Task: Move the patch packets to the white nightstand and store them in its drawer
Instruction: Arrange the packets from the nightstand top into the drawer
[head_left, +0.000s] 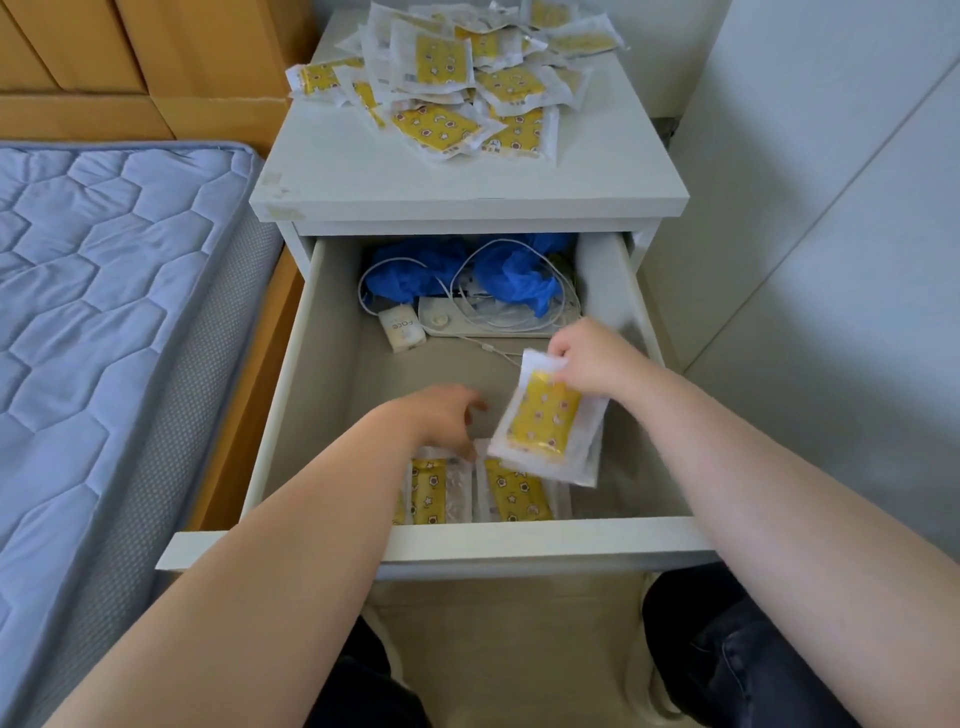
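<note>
Head view: glossy yellow rectangular packet (543, 415) pinched in right hand (592, 358); left hand (441, 415) blurred, grip unclear, inside smooth white drawer (519, 540).

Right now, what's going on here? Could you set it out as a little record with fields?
place: white nightstand, drawer pulled open
on top: pile of patch packets
right hand: pinches held packets above the drawer
left hand: reaches down at stored packets by the drawer's front; blurred
drawer back: blue material, white cable, small white box
beside: blue mattress
</note>
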